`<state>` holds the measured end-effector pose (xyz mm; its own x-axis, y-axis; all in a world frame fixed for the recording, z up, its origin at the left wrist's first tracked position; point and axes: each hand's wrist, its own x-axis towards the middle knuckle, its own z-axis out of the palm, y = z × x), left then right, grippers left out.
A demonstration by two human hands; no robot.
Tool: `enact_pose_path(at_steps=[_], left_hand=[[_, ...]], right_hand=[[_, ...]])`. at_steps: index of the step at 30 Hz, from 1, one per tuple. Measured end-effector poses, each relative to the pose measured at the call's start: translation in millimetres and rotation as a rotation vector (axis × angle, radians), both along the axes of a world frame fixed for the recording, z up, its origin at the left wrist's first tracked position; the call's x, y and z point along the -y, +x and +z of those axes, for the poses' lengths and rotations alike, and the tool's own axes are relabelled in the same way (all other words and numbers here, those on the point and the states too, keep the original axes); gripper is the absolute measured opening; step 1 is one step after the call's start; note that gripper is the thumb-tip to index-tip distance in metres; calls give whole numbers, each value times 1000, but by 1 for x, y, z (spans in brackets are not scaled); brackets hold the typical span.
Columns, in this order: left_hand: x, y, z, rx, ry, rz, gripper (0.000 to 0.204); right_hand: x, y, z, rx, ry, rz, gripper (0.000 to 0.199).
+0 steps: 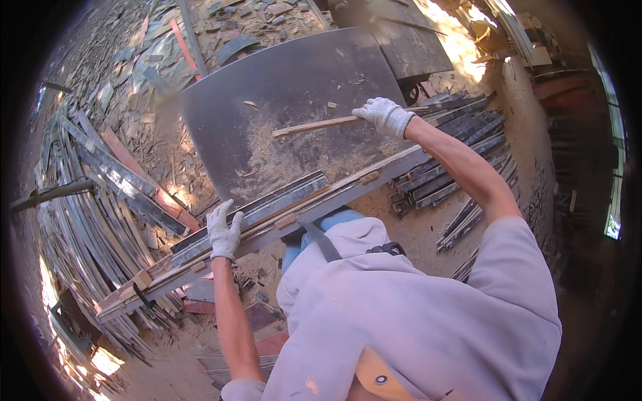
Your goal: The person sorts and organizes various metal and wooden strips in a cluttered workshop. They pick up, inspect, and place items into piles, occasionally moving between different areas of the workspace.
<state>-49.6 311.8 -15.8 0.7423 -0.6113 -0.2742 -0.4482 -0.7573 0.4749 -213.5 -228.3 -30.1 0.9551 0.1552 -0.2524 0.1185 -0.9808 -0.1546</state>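
A thin, pale wooden strip lies across the dusty dark metal surface just above the frame's centre, its long axis running from centre-left to upper right. My right hand, in a knitted white work glove, has its fingers closed around the strip's right-hand end, so the free length points left, away from that hand and toward the frame's middle. My left hand, also gloved, sits lower left of centre, fingers curled down onto a bundle of long dark slats stacked along the surface's near edge; it is well apart from the strip. Sawdust coats the metal in a rough tan drift. Heaps of flat grey offcuts fill the left of the frame, more dark slats the right, on sandy ground.
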Motion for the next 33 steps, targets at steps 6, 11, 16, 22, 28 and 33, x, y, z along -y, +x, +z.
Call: enact_pose_path(at_steps=[6, 11, 16, 22, 28, 33], left_hand=[[84, -36, 14, 16, -286, -9, 44], [136, -77, 10, 41, -397, -131, 41], [153, -106, 4, 128, -356, -226, 34], [168, -133, -2, 148, -263, -95, 25], [181, -157, -13, 202, -191, -33, 24], [197, -172, -18, 234, -144, -53, 24]], right_hand=[[12, -78, 5, 60, -42, -95, 33], [18, -112, 4, 33, -110, -76, 19], [36, -135, -25, 18, -103, -81, 21], [43, -140, -50, -68, 6, 11, 28], [36, -134, -66, -166, 94, 72, 29], [41, -131, -65, -214, 157, 83, 29]])
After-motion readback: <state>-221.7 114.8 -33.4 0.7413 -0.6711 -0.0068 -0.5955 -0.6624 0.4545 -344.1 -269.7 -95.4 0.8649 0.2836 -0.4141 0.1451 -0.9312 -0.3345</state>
